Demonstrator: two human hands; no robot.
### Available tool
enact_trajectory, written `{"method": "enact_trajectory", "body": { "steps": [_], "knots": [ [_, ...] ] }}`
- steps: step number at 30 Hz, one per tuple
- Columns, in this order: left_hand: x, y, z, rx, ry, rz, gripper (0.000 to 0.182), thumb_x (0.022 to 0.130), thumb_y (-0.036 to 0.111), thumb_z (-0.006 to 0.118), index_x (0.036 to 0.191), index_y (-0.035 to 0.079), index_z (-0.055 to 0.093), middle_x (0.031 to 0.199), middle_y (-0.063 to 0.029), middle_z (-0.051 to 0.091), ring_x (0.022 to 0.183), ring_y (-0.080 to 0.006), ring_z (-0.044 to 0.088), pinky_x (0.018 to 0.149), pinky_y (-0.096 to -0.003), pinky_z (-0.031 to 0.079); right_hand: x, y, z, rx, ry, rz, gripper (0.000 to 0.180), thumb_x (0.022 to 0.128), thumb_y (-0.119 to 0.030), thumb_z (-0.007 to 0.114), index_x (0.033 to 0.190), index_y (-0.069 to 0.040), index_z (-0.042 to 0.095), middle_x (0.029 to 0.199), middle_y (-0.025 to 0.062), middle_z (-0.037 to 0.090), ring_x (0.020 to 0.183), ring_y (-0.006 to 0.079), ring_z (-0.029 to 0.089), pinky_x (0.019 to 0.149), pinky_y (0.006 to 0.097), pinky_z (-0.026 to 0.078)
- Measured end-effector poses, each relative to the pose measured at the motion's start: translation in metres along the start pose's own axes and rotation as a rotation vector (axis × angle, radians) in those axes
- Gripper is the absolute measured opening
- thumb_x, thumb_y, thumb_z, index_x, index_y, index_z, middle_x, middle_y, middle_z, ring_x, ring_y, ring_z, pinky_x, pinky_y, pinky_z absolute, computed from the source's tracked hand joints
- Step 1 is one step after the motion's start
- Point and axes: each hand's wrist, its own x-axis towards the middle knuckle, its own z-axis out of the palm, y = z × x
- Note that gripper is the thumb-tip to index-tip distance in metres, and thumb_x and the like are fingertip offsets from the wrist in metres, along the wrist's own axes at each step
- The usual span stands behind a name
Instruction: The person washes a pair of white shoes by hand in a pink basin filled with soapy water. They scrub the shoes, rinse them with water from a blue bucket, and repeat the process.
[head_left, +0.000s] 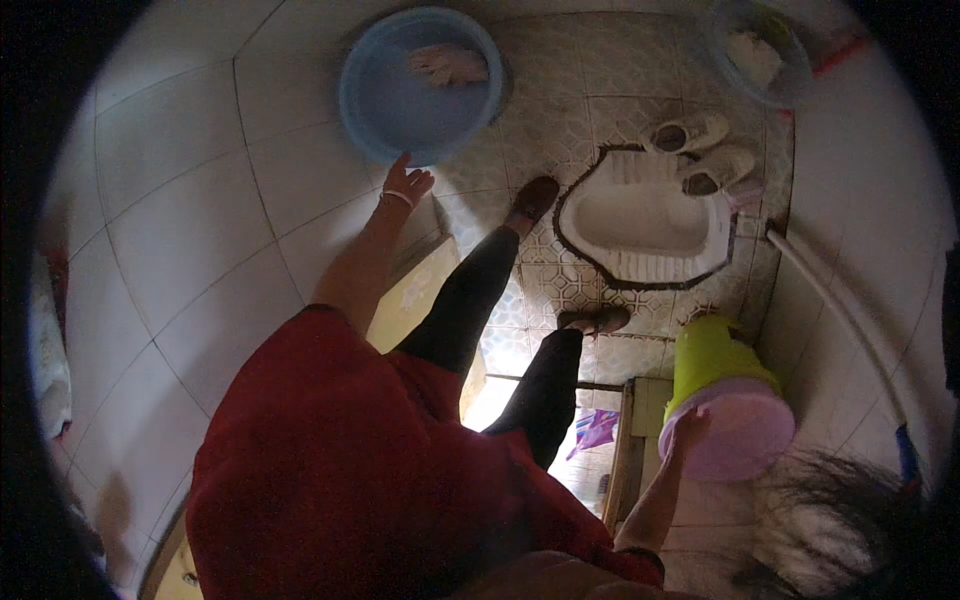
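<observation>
My left hand (406, 182) is beside the near rim of a round blue plastic basin (349, 112). Its fingers are spread, and one fingertip reaches the rim; whether it touches cannot be made out. Bluish liquid fills the basin, and a pale pinkish cloth (448, 64) lies in it. On the other side, my right hand (690, 429) grips the near-left rim of a pink plastic basin (739, 439). That basin is at the mouth of a yellow-green bucket (705, 356), hiding its opening.
A white squat toilet (637, 214) is set in the patterned tile floor (540, 112), with a pair of white shoes (701, 135) at its edge. A translucent basin (799, 82) holds something whitish. A white pipe (840, 307) runs along the right wall. The doorway frame (622, 457) is near my legs.
</observation>
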Motion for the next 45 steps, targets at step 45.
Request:
{"method": "enact_trajectory", "body": {
  "steps": [45],
  "knots": [
    [-0.439,-0.373,0.107,1.345,-1.311,0.542,0.05,0.073,0.0,0.064,0.121,0.003,0.052,0.114,-0.009,0.06,0.101,-0.0272,0.058,0.088,-0.0426,0.047,-0.125,0.044,-0.378,0.991,1.606,-0.19,0.071,0.099,-0.056,0.021,0.131,0.003,0.045,0.128,0.0234,0.053,0.118,0.0337,0.054,0.102,0.0457,0.042]
  ]
}}
